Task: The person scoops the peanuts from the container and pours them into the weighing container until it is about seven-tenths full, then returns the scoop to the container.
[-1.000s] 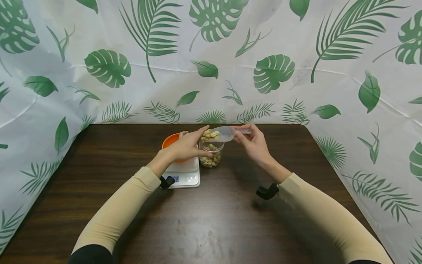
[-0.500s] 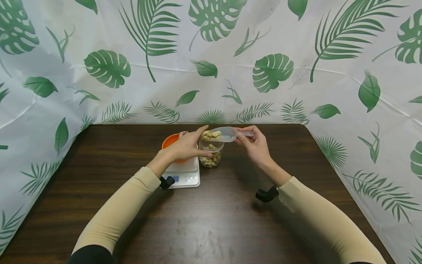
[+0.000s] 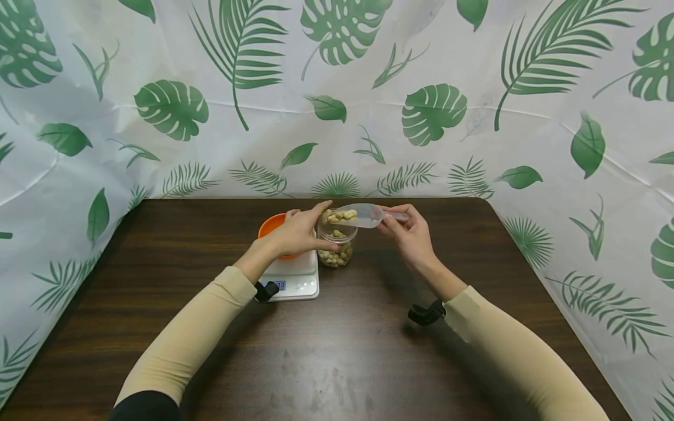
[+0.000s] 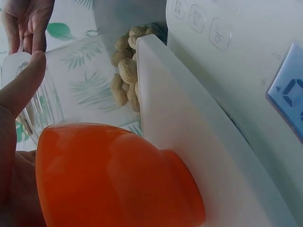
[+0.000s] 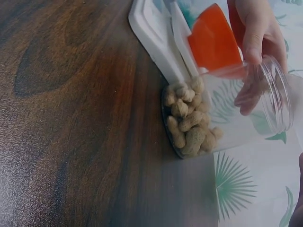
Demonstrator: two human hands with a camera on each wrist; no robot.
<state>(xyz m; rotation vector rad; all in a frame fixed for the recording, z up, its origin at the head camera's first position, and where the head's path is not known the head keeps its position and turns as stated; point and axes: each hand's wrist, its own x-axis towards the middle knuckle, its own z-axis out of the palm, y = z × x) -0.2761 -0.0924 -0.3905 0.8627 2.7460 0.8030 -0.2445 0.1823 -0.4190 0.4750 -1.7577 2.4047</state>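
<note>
My left hand (image 3: 295, 235) grips a clear plastic jar (image 3: 337, 254) near its mouth, thumb on the near side and fingers at the back. Peanuts in their shells (image 5: 191, 120) fill the jar's lower part. In the head view, my right hand (image 3: 412, 238) pinches the handle of a translucent scoop (image 3: 370, 215). The scoop lies nearly level over the jar's mouth, with several peanuts (image 3: 339, 216) on its blade. An orange bowl (image 4: 118, 175) stands on a white kitchen scale (image 3: 300, 286), just left of the jar and partly hidden by my left hand.
The scale's lit display (image 3: 281, 285) faces the near side, partly covered by the black wrist camera (image 3: 267, 291). A dark wooden table (image 3: 337, 351) carries everything. Behind it hangs a white leaf-printed sheet (image 3: 337, 146).
My right hand has drawn the scoop slightly to the right, and its peanuts lie lower and flatter. My left hand and the jar have stayed in place.
</note>
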